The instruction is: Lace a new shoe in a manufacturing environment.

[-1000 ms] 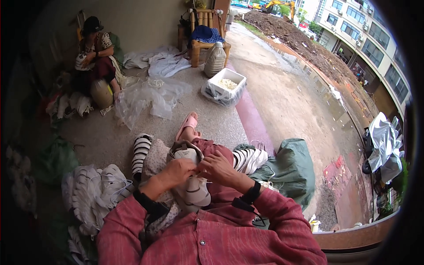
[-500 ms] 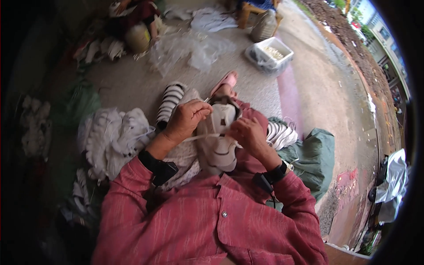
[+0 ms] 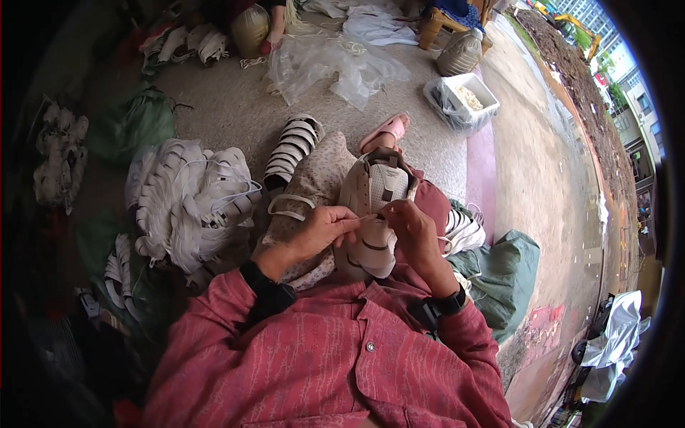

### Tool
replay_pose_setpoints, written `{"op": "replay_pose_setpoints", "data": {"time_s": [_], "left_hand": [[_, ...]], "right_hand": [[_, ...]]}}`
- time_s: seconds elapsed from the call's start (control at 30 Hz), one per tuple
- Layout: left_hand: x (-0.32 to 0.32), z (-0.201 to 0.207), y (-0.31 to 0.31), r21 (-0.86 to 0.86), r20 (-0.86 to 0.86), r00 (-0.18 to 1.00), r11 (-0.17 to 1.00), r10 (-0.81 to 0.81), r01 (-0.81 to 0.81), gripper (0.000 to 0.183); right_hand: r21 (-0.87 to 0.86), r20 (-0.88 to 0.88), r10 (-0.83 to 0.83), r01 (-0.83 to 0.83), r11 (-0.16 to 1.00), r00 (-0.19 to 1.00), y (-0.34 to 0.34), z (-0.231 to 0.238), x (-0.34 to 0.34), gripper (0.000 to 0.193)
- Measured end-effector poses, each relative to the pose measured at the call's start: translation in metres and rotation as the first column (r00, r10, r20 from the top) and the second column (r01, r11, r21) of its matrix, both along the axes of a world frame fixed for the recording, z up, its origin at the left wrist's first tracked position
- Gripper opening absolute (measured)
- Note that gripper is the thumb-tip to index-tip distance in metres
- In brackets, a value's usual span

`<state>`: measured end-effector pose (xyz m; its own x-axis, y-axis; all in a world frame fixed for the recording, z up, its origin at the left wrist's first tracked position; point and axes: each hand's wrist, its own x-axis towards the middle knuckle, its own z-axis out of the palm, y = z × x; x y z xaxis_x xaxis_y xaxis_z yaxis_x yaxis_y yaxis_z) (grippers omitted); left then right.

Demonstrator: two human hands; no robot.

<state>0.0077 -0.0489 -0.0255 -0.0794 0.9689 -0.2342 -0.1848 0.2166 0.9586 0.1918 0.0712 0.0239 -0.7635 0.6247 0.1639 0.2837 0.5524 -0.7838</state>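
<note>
A beige shoe upper (image 3: 377, 196) lies on my lap, toe end pointing away from me. My left hand (image 3: 322, 228) pinches a thin white strap (image 3: 287, 211) at the upper's left side. Fingers of my right hand (image 3: 412, 227) are closed on the upper's near edge, close to the left fingertips. Both wrists wear dark bands, and my sleeves are red. A pink slipper (image 3: 385, 130) shows on my foot beyond the upper.
A large heap of white strap pieces (image 3: 189, 200) lies to my left, with a stacked row of them (image 3: 292, 146) by my knee. A green sack (image 3: 503, 274) sits at my right. Crumpled clear plastic (image 3: 335, 64) and a white tub (image 3: 464, 100) lie ahead.
The view has tilted down and closer to my lap. The upper has been lowered from in front of my chest, and both hands now meet at its near edge.
</note>
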Motion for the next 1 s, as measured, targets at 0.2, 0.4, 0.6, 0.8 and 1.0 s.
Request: {"op": "replay_pose_setpoints", "data": {"time_s": [0.2,0.4,0.6,0.8,1.0], "left_hand": [[0.004,0.006,0.006,0.22,-0.398,0.909,0.975,0.123,-0.036,0.02],[0.01,0.013,0.01,0.251,-0.544,0.819,0.967,0.182,-0.048,0.019],[0.025,0.018,0.022,0.405,-0.775,0.525,0.914,0.351,-0.013,0.013],[0.003,0.044,0.023,0.464,-0.87,0.281,0.865,0.405,0.189,0.021],[-0.022,0.063,0.049,0.328,-0.926,0.335,0.813,0.176,0.482,0.039]], "right_hand": [[-0.119,-0.033,0.01,-0.014,0.993,0.999,0.001,-0.003,0.005,0.012],[-0.184,-0.112,-0.015,-0.006,0.983,0.994,0.006,-0.014,0.001,0.011],[-0.183,-0.12,-0.043,0.021,0.983,0.992,0.004,-0.015,-0.003,0.01],[-0.021,-0.114,-0.028,0.025,0.999,0.993,0.009,0.009,-0.009,0.011],[0.161,-0.039,0.234,-0.225,0.961,0.972,0.034,0.029,-0.016,0.012]]}}
